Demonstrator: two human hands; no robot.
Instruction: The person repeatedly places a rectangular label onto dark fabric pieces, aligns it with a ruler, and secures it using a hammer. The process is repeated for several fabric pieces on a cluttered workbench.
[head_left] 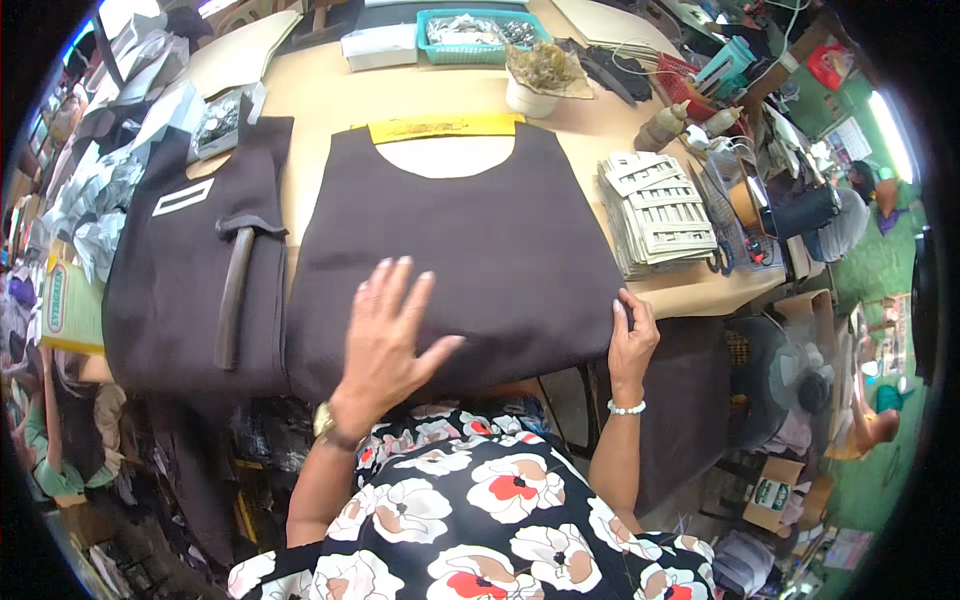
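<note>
A dark brown bag-shaped panel [470, 230] with a scooped top lies flat on the table in front of me. Over its lower middle my left hand [385, 345] rests with fingers spread, holding nothing. At the panel's lower right corner my right hand [631, 345] pinches the edge between thumb and fingers. A yellow strip [440, 127] lies across the far side of the scoop. To the left is a second dark panel [160, 300], partly folded, bearing a white rectangular frame [183, 198]. A hammer [236, 290] lies on it, head away from me.
Stacked pale slotted pieces [660, 215] stand at the right, beside scissors [721, 258]. Farther back are a white pot [533, 98], squeeze bottles [663, 127] and a teal basket [475, 52] of small parts. A yellow-green box [72, 308] stands far left; a fan [790, 380] is right, below the table.
</note>
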